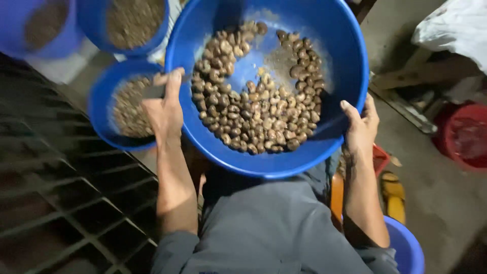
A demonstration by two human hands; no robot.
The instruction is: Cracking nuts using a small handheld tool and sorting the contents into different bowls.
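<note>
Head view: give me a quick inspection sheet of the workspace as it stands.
Surface: dark metal grating at left, concrete floor at right.
Job's things: large blue basin with brown nuts heaped toward its near side.
Clutter: smaller blue bowls of darker bits, red bucket, white sack.
Hands: left hand and right hand each grip the basin rim.
Cables: nothing seen.
Surroundings: dim; wooden planks.

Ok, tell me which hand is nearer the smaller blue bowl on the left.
Left. The left hand grips the big blue basin's left rim, right beside the smaller blue bowl and overlapping its edge. The right hand holds the basin's opposite rim, far from it.
</note>
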